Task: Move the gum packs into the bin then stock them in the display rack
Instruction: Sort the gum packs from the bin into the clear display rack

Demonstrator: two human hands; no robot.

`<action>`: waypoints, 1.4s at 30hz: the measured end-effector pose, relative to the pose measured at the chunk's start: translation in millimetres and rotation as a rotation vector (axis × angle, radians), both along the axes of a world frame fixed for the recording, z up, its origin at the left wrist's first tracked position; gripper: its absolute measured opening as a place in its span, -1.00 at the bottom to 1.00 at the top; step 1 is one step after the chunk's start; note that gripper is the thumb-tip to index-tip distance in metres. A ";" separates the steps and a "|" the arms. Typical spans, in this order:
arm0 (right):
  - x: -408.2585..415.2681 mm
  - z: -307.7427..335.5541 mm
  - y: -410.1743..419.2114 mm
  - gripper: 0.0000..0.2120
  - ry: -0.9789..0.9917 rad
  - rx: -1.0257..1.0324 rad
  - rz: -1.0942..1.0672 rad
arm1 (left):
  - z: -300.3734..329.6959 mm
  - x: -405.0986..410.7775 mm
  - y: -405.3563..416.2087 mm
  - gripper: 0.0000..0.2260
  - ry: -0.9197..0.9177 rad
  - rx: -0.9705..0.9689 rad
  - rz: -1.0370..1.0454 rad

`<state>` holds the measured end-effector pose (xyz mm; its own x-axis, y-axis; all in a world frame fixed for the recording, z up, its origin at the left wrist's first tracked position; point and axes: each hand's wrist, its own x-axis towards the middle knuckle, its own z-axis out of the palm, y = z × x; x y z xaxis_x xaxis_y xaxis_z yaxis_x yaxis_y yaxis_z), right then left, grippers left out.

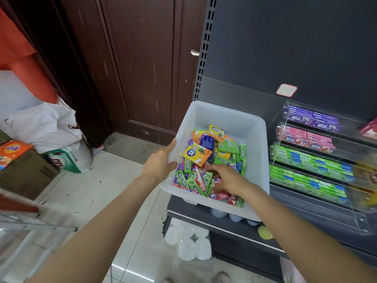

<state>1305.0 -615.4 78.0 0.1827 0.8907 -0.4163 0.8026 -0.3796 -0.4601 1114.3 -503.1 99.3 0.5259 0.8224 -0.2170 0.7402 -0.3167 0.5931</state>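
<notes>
Gum packs (pixel 212 160) fill the white bin (pixel 228 117) beside the half-stocked display rack (pixel 312 160). Left hand (pixel 161 160) grips the bin's rim; right hand (pixel 226 178) curls around packs inside. Stocking remains.

A dark brown wooden door (pixel 140 64) (scuffed, with a metal handle (pixel 194 52)) stands behind pale floor tiles (pixel 114 176). Cardboard boxes (pixel 26 172) and white bags (pixel 44 123) sit at left.
</notes>
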 end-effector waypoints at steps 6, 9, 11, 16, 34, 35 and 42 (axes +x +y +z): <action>1.3 9.6 0.9 -0.67 0.027 0.153 -0.176 | -0.9 0.0 -1.3 -0.37 -0.016 0.011 -0.002; 0.2 22.8 2.9 -0.86 0.071 0.334 -0.287 | -0.6 -1.2 -2.4 -0.40 0.051 0.109 -0.011; -1.3 34.0 5.4 -0.92 0.154 0.446 -0.366 | 3.2 1.1 -6.9 -0.48 0.049 0.328 -0.044; -14.8 54.3 12.7 -0.92 0.556 0.548 -0.551 | 21.5 26.5 -29.1 -0.65 -0.223 0.141 -0.266; -53.7 7.1 34.3 -0.55 0.072 0.188 0.100 | 7.3 -38.8 -12.6 -0.92 -0.390 0.075 0.173; -56.1 6.3 36.5 -0.54 0.054 0.182 0.115 | 5.0 -40.9 -12.4 -0.92 -0.396 0.070 0.178; -63.1 -1.8 40.3 -0.57 -0.033 0.171 0.159 | 1.9 -44.5 -14.5 -0.87 -0.395 0.040 0.203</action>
<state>1241.9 -575.1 76.2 0.0452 0.9664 -0.2530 0.8618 -0.1658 -0.4794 1069.8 -517.6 101.2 0.3894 0.9211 0.0026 0.5088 -0.2175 0.8330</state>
